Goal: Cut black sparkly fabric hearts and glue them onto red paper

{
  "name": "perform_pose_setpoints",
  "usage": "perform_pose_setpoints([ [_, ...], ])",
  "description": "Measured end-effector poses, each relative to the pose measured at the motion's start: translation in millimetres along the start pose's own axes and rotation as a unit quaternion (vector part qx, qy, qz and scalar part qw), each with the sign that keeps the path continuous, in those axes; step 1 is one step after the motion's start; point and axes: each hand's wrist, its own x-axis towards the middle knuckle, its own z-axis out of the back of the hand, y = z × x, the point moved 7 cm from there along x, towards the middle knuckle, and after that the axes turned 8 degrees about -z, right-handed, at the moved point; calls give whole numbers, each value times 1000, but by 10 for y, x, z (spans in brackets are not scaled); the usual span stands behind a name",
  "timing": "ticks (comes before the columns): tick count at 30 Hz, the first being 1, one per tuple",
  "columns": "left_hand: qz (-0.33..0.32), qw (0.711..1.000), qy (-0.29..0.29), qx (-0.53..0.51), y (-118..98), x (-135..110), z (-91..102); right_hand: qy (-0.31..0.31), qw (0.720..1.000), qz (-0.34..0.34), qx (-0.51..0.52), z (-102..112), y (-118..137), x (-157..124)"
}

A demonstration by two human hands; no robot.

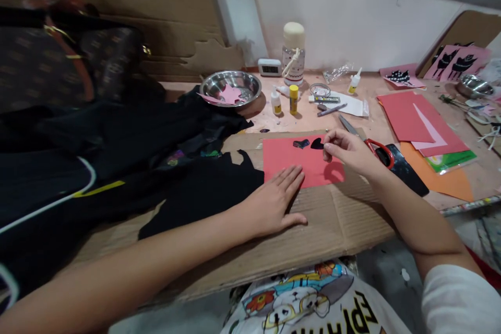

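A sheet of red paper (279, 152) lies on the brown cardboard. My left hand (276, 198) rests flat across its lower left edge, fingers stretched out. Over the sheet's upper right, my right hand (344, 150) has its thumb and fingers pinched together at the edge of a black heart-shaped cutout (316, 144). Just left of that cutout lies another small dark, shiny piece (301, 144). Red-handled scissors (379, 152) are partly hidden behind my right wrist, and a black phone-like slab (407, 169) lies beside them.
Black fabric (203, 193) covers the left side. Behind the sheet stand a metal bowl (230, 103) with pink cutouts, a glue stick (293, 100), a small glue bottle (276, 103) and a water bottle (293, 57). Red sheets (407, 120) and orange paper (450, 182) lie right.
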Motion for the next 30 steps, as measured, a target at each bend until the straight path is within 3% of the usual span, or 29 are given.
perform_pose_setpoints([
  [2,-9,1000,11,-12,-165,-97,-19,17,999,-20,-26,-21,-52,-1],
  [5,-23,999,18,-19,-390,-219,-12,92,989,-77,-89,-97,-198,16],
  [8,-33,999,-14,0,-453,-252,137,169,964,-114,-171,-149,-315,39],
  [11,-25,998,-49,15,-288,-167,367,196,943,-115,-245,-150,-316,89],
  [15,35,989,-140,-17,144,75,703,233,922,-120,-286,-212,-225,161],
  [19,66,980,-152,-109,411,321,729,260,903,-128,-317,-294,-140,259],
  [23,82,972,-133,-175,483,394,644,285,900,-144,-298,-334,-163,315],
  [25,95,964,-120,-217,510,384,615,263,918,-138,-262,-315,-182,298],
  [26,108,957,-114,-243,533,376,601,223,935,-126,-244,-274,-177,282],
  [28,145,936,-97,-305,591,359,559,79,971,-68,-215,-117,-100,209],
  [29,164,923,-88,-336,619,354,533,0,974,-14,-226,-39,-20,131],
  [30,180,912,-79,-360,642,352,513,-39,966,40,-253,-24,53,33],
])
